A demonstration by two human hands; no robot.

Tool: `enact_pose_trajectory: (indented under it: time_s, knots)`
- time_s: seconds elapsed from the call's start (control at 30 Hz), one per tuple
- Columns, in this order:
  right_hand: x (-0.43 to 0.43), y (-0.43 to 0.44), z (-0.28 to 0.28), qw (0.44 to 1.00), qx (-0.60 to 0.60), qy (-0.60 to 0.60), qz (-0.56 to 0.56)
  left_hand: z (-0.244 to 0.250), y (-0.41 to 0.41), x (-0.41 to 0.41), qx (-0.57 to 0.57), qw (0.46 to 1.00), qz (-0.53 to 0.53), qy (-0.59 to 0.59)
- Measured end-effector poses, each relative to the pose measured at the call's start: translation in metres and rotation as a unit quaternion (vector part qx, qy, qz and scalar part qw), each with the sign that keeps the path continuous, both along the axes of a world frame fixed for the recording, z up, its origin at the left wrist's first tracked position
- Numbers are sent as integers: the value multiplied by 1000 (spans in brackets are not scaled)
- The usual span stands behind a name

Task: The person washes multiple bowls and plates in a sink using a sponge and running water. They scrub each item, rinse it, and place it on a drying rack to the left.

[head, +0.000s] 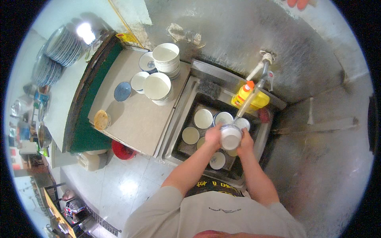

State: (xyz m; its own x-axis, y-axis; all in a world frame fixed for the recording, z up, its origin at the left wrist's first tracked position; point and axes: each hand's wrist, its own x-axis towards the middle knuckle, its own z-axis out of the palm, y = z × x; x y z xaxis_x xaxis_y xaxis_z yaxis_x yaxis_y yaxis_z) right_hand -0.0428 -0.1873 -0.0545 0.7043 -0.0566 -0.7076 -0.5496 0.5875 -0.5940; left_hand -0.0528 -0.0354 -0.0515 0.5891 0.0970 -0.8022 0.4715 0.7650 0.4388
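Both of my hands grip one white bowl (231, 140), tilted so that its underside faces me. My left hand (213, 136) holds its left side and my right hand (246, 142) its right side. Directly above the bowl ends the spout of the faucet (264, 73), a pale tube reaching down to the bowl's far rim. Beneath my hands, a stainless-steel sink (171, 148) contains several bowls, among them a white bowl (203, 118), a smaller one (190, 135) and a patterned one (217, 160). My hands and the held bowl partly hide others.
On the sink's back ledge stand a yellow detergent bottle (248, 96) and a dark scouring pad (209, 89). The left counter (134, 125) carries stacked white bowls (157, 86), a blue bowl (122, 91) and a brown-stained cup (102, 120). Stacked plates (64, 46) stand farther left; a red basin (122, 149) sits below.
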Motion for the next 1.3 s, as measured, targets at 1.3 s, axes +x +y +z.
enact_pose_trajectory:
  time_s: [1.3]
  knots:
    - [-45,21,44,495,-508,-495,502,12,56,17,67,927,-358,-90]
